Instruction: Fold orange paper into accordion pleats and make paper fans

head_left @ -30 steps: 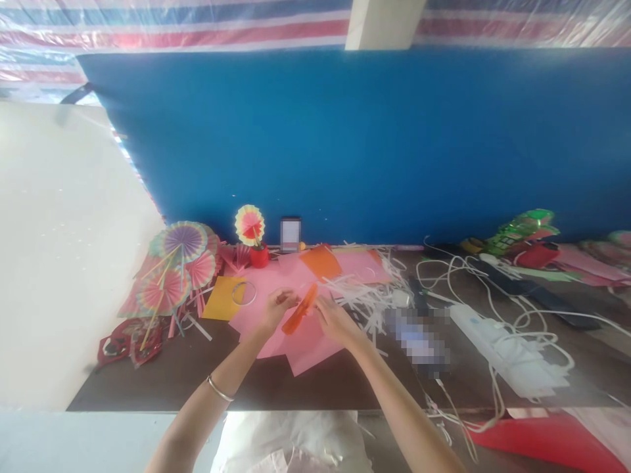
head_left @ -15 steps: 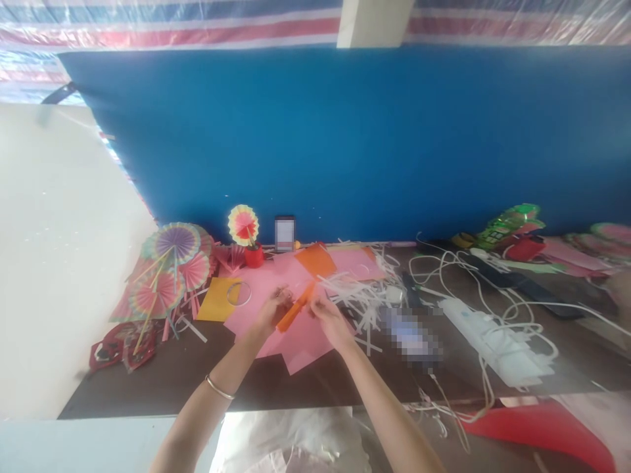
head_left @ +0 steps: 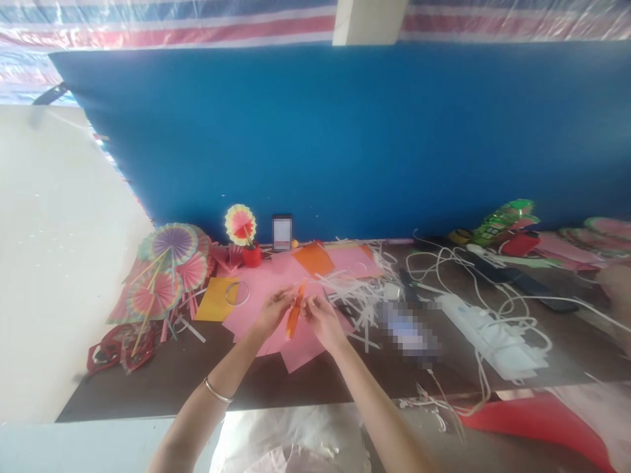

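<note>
My left hand point(head_left: 273, 311) and my right hand point(head_left: 318, 318) pinch a narrow folded strip of orange paper point(head_left: 294, 316) between them. The strip hangs nearly upright over a pile of pink paper sheets point(head_left: 261, 289) on the dark table point(head_left: 197, 374). Both hands have their fingers closed on the strip. A thin bangle sits on my left wrist.
Folded paper fans point(head_left: 165, 266) lie at the left, with a small fan in a red pot point(head_left: 249, 253) and a phone point(head_left: 282, 232) against the blue board. An orange sheet point(head_left: 313, 258), white paper strips point(head_left: 359, 295), a power strip point(head_left: 490, 335) and cables fill the right.
The orange strip has been folded narrower and turned from a slant to nearly upright. My hands have come closer together. The camera has shifted slightly to the right.
</note>
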The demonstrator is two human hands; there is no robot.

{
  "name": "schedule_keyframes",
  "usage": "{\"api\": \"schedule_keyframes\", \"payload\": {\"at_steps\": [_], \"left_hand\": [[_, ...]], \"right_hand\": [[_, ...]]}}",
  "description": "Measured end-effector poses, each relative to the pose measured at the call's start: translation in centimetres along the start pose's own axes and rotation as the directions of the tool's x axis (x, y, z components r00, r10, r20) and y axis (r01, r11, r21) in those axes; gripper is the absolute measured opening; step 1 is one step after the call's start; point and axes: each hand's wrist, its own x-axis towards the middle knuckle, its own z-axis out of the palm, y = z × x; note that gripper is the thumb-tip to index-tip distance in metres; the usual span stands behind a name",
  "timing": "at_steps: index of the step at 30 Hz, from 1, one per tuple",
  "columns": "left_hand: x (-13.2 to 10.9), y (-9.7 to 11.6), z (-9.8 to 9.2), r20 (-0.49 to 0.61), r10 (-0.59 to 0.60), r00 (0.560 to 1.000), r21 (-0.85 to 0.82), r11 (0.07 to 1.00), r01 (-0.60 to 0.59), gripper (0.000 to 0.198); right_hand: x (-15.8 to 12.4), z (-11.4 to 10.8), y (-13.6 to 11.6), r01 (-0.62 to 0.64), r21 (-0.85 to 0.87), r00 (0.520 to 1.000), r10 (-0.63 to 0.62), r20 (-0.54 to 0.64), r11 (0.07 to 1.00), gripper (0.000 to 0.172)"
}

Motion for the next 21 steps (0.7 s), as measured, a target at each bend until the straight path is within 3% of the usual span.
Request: {"api": "schedule_keyframes", "payload": {"at_steps": [3, 7, 13, 21], "left_hand": [[0.1, 0.0, -0.6, 0.037, 0.081, 0.996, 0.157, 0.984, -0.086, 0.025], [0.0, 0.4, -1.1, 0.109, 0.104, 0.989, 0.278, 0.952, -0.131, 0.027], [0.1, 0.1, -1.6, 0.145, 0.113, 0.983, 0.262, 0.954, -0.148, 0.027], [0.2, -0.6, -2.2, 0.081, 0.075, 0.994, 0.153, 0.984, -0.086, 0.028]], "right_hand": [[0.0, -0.2, -0.5, 0.014, -0.077, 0.999, -0.011, 0.037, 0.997, 0.026], [-0.2, -0.4, -0.8, 0.012, -0.128, 0.998, -0.004, 0.063, 0.992, 0.025], [-0.1, -0.8, -0.5, -0.006, -0.134, 0.997, 0.016, 0.074, 0.991, 0.024], [-0.1, -0.8, -0.5, -0.009, -0.099, 0.998, 0.015, 0.058, 0.995, 0.028]]}}
